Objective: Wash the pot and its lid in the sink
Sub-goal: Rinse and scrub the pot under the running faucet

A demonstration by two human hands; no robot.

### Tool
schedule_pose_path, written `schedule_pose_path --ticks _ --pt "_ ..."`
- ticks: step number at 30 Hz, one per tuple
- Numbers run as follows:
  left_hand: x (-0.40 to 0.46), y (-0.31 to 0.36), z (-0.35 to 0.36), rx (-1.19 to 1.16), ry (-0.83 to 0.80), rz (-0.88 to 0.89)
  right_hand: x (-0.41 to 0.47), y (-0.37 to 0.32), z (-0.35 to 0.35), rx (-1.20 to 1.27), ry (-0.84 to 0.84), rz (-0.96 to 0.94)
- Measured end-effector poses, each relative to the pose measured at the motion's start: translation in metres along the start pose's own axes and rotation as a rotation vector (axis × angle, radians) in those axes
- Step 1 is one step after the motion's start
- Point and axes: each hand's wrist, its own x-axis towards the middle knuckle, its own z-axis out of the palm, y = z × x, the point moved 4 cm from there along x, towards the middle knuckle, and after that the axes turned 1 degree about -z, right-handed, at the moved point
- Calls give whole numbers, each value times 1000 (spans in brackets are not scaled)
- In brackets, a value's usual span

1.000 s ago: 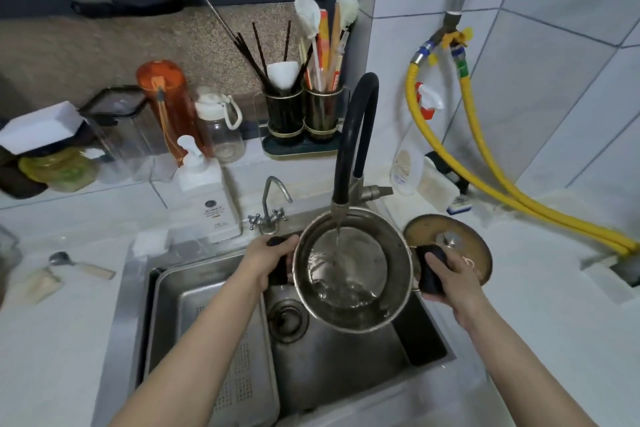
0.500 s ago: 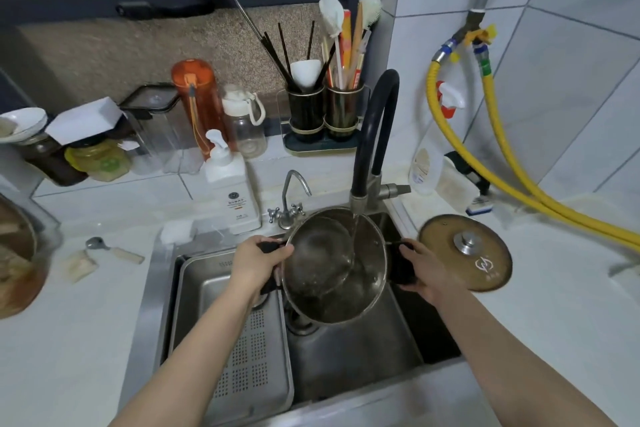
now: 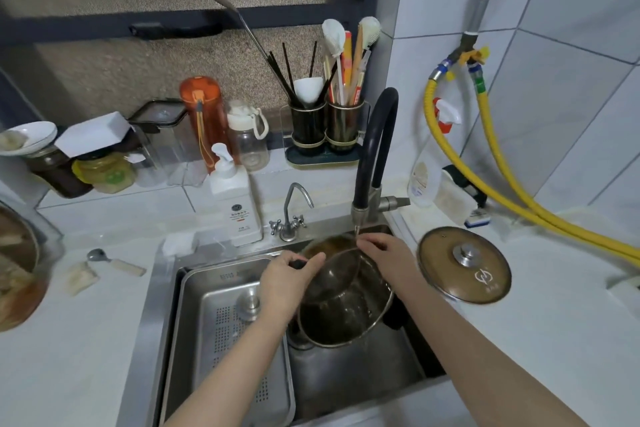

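Steel pot [image 3: 343,302] tipped over the sink [image 3: 346,381], mouth tilted toward the viewer, far rim up under the black tap [image 3: 375,149]. Left hand [image 3: 285,282] curled shut round the pot's dark left handle. Right hand [image 3: 388,258] at the raised far rim, fingers bent over it; how firmly it grips, cannot tell. Glass lid [image 3: 464,265] lying flat on the white worktop [image 3: 540,340], just right of the sink, knob up, apart from both hands.

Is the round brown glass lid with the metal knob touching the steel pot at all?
Apart. The head view shows the brown glass lid lying on the white counter, with bare counter and sink edge between it and the steel pot.
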Motion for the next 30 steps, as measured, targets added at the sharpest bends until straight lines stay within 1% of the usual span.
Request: schedule_pose_path --ticks 2,5,10,13,16,18,21,24,25,26,28,29,30 --pt "-3 -4 8 -52 -5 -39 -3 7 -2 31 110 44" --pt "-14 -8 19 -119 -11 -62 -4 20 -1 227 223 194" --pt "-30 -6 30 -129 5 -16 -1 27 12 683 262 414" --pt "-37 -1 30 -60 11 66 -4 19 22 898 234 482" --pt "-38 0 27 -43 23 127 -2 13 30 919 169 521" --pt "-38 -5 25 -17 16 124 -1 8 36 914 120 560" --pt "-37 -17 20 -1 -41 119 0 4 46 917 72 593" --pt "-28 -17 10 -5 -128 119 1 3 52 868 44 607" --pt "-22 -17 7 5 -124 136 1 3 54 851 38 606" --pt "-14 -18 4 62 -94 166 1 3 54 825 42 601" --pt "1 -17 2 250 13 281 1 3 54 795 59 588" --pt "9 -17 4 313 40 343 3 5 54 787 77 581" --pt "14 -14 8 352 26 395 4 6 52 787 94 565"
